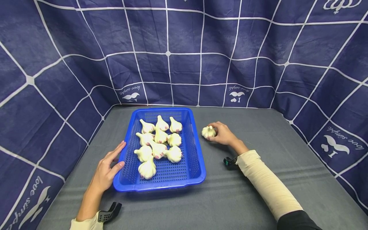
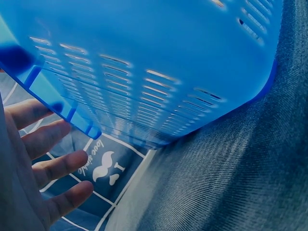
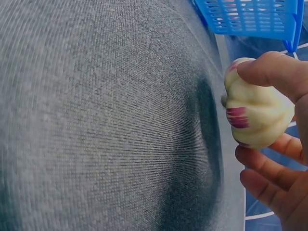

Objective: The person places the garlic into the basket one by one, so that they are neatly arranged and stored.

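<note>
My right hand [image 1: 223, 134] pinches a garlic bulb [image 1: 208, 132] between thumb and fingers, to the right of a blue plastic basket [image 1: 201, 159]. In the right wrist view this garlic bulb [image 3: 257, 108] shows pale cream with purple streaks, and it appears to be off the grey cloth. At the basket's left rim, my left hand [image 1: 105, 169] rests with fingers extended. The left wrist view has the left hand's fingers [image 2: 57, 168] straight and spread beside the rim. Several garlic bulbs [image 1: 147, 167] lie inside the basket, mostly toward its left and middle.
Grey cloth [image 1: 244, 191] covers the table around the basket. A navy curtain [image 1: 184, 38] with white grid lines rises at the back and both sides. Each wrist wears a black band [image 1: 109, 212].
</note>
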Demonstrator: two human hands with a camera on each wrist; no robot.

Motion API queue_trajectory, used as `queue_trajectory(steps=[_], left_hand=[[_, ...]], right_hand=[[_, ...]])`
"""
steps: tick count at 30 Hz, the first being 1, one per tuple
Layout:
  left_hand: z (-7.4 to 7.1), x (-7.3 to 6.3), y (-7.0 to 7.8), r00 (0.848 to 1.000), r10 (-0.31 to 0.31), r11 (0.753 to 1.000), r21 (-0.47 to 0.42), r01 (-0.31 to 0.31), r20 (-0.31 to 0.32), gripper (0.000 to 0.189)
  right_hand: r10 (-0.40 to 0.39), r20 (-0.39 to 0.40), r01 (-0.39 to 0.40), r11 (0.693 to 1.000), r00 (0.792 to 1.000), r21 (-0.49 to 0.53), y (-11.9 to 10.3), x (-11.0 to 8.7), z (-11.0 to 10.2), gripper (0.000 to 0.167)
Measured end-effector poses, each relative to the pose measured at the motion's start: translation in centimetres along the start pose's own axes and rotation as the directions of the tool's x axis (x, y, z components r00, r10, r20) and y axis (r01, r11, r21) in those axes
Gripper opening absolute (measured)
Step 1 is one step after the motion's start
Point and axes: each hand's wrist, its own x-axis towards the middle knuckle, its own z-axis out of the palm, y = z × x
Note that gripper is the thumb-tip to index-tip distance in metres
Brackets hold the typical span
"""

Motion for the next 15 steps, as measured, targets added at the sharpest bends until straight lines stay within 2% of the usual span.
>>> queue_trajectory(steps=[9, 15], left_hand=[[-0.04, 0.11, 0.16, 1.000, 0.002, 1.000, -0.010, -0.002, -0.002, 0.060], [0.00, 0.01, 0.12, 1.000, 0.001, 1.000, -0.009, -0.001, -0.004, 0.060]], right_hand=[[0.011, 0.001, -0.011, 0.999, 1.000, 0.037, -0.05, -0.62, -0.28, 0.055], [0.005, -0.045, -0.003, 0.999, 0.999, 0.036, -0.19, -0.81, -0.47, 0.057]])
